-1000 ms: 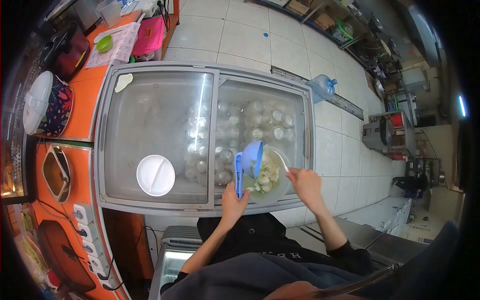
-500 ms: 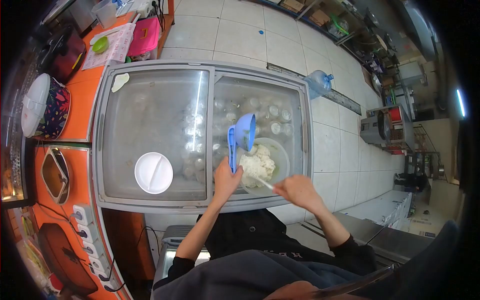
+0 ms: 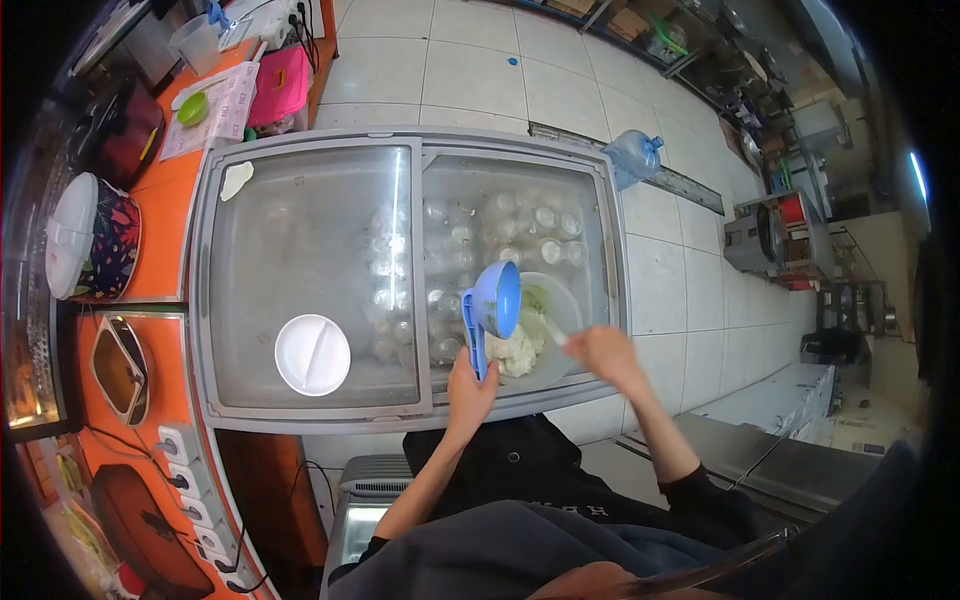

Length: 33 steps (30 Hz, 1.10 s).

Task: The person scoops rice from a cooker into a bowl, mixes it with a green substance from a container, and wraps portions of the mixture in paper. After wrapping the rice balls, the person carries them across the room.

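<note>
My left hand (image 3: 472,395) is wrapped round the handle of a blue plastic dipper (image 3: 497,298), held above the left side of a pale translucent bowl (image 3: 568,305). Bits of green cling to the dipper. In the bowl lies a white, lumpy, rice-like mass (image 3: 518,355), gathered toward the near left, with a greenish patch at the far side. My right hand (image 3: 605,358) grips a white spoon (image 3: 552,330), its end inside the bowl. The spoon's tip is blurred. The bowl rests on a glass-topped chest freezer (image 3: 320,240).
On the freezer's left pane sits a white round lid (image 3: 312,355). Bottles (image 3: 545,220) show beneath the right glass. A blue water jug (image 3: 633,158) stands past the far right corner. Along the left, an orange counter (image 3: 160,240) carries a patterned pot (image 3: 95,238) and power sockets (image 3: 180,448).
The spoon has swung from the near side of the white mass to the bowl's right, uncovering a greenish area. The view has shifted slightly, and the dipper has moved nearer me.
</note>
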### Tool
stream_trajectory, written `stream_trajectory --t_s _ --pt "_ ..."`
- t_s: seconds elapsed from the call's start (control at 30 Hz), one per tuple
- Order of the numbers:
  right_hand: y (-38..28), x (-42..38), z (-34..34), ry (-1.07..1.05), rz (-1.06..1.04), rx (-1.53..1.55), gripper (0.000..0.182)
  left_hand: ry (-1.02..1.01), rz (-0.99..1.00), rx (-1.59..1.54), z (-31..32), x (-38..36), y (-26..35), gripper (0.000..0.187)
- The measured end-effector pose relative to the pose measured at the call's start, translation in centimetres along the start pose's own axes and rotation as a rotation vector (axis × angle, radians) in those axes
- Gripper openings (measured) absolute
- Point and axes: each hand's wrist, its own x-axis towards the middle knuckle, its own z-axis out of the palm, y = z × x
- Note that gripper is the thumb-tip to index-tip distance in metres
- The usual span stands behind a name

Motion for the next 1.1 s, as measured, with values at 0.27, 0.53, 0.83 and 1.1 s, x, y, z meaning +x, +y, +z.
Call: stream_trajectory --t_s 0.27,0.53,0.83,1.1 --pt "-5.2 -0.7 -4.3 -0.23 -0.326 -0.348 0.023 0.039 0.026 -0.057 -0.6 1.3 0.1 0.021" --pt "-1.7 1.4 -2.9 0.078 0.092 -0.114 0.023 0.126 0.081 0.012 -1.5 1.5 0.8 0.026" --pt "-1.9 5.1 -2.2 -0.024 0.136 -0.241 0.014 0.004 0.245 0.181 -2.7 5.9 4.1 0.02" --pt "-5.5 0.6 -3.3 -0.134 -0.425 -0.4 0.023 0.014 0.244 0.171 -3.6 6.9 4.3 0.022"
